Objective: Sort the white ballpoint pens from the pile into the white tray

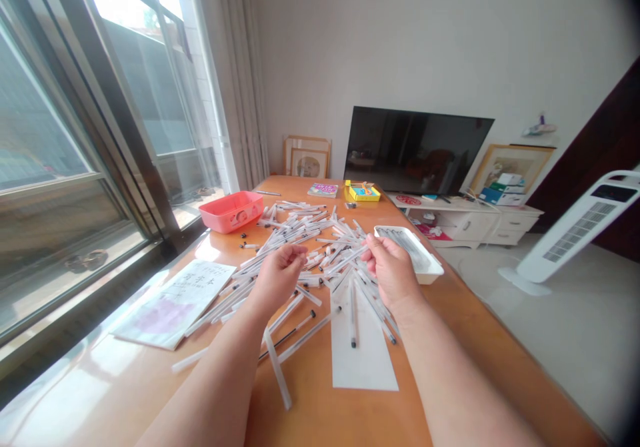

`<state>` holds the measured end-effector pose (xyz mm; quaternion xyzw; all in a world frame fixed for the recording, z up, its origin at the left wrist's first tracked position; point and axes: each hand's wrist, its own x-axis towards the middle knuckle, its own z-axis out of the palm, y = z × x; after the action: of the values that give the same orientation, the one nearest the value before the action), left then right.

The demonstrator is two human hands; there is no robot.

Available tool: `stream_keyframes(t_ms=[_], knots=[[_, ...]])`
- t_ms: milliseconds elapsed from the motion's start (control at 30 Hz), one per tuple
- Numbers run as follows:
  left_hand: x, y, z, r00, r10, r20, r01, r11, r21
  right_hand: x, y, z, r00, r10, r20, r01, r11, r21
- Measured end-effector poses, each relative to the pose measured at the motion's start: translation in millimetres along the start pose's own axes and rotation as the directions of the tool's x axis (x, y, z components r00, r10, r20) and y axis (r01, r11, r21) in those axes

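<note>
In the head view, slim, translucent pens (295, 233), many black-tipped, lie in a loose heap across the bench (310, 427). The grip of the right hand (391, 263) pinches a clear barrel (353, 256) beside the white tray (431, 271). The left hand (279, 277) has its grip curled closed above the heap; whether it holds anything, I cannot tell.

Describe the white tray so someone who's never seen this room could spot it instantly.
Find the big black television, then the wooden table in the foreground. Near that table's right edge, just beyond the right hand, sits an open white tray. What look like pens lie side by side inside it, unlike the loose pens strewn to its left.
</note>
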<state>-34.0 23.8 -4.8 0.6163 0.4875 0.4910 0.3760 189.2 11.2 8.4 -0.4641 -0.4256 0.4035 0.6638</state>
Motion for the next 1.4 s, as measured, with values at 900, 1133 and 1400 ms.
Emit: stream_keyframes(t_ms=[900,1133,1400], knots=[[-7,-3,39.3,0.888,0.255,0.383,-0.456,0.602,0.656,6,1,-5,0.986,-0.076,-0.145,0.074,0.997,-0.017],[8,-10,27.1,0.99,0.138,0.0,-0.138,0.99,0.037,2,-10,-2,0.996,-0.01,-0.084,0.025,0.984,0.174],[13,-5,7.6,0.971,-0.232,-0.053,0.139,0.733,-0.666,-13,-12,10,0.991,-0.003,0.137,-0.014,0.992,0.123]])
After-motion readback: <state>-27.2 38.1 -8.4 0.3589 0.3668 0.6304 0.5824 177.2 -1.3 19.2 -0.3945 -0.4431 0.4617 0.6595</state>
